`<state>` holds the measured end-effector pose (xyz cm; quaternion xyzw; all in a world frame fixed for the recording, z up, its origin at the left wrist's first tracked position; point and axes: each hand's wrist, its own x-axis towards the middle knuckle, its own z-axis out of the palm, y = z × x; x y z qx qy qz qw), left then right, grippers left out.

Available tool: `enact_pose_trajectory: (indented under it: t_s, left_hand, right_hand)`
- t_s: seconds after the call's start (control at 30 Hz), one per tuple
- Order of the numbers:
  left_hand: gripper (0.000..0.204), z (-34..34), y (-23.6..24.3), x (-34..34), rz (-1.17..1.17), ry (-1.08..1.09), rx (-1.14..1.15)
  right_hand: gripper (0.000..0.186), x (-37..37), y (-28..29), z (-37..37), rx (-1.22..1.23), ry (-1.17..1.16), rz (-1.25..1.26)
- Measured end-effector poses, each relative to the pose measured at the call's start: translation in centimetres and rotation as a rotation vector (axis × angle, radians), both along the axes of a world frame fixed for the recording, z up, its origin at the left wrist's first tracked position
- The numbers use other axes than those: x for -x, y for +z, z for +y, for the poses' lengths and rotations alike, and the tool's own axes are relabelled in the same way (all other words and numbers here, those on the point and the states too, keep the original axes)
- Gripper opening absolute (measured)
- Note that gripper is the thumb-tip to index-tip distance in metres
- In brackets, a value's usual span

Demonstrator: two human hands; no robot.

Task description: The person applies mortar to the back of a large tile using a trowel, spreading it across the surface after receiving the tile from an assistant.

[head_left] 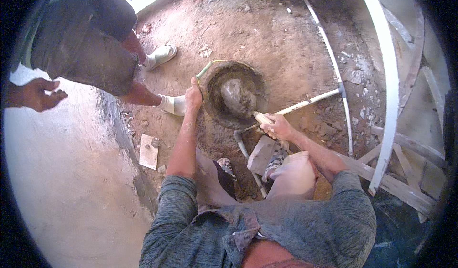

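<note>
Left fingers (194,81) grip bucket handle (205,69), dirt (248,34) spreading beyond.

"What's the left hand (193,97) doing?"

"It's gripping, though its fingers are mostly hiding from here. The left forearm (183,141) is running nearly straight forward from the body."

"And the right hand (277,127)?"

"That one's gripping too, fingers wrapping round. The right forearm (320,152) is slanting forward and inward, passing close to the right knee (304,165)."

"So both arms are reaching ahead?"

"Yes, and the hands are working well apart, the left one lying farther out."
</note>
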<state>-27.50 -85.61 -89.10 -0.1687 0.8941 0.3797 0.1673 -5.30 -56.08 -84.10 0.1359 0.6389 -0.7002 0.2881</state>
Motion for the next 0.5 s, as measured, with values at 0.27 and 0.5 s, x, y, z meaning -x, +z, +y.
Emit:
enact_pose_trajectory:
  t_s: [0.27,0.5]
  left_hand:
    - [0.050,-3.8,5.2,-0.2,0.048,-0.172,-0.171]
    - [0.034,-16.7,11.1,-7.3,0.294,-0.455,0.074]
  right_hand:
    - [0.035,-0.7,12.2,1.0,0.184,-0.117,-0.065]
    - [0.035,-4.0,33.2,1.1,-0.007,-0.103,0.092]
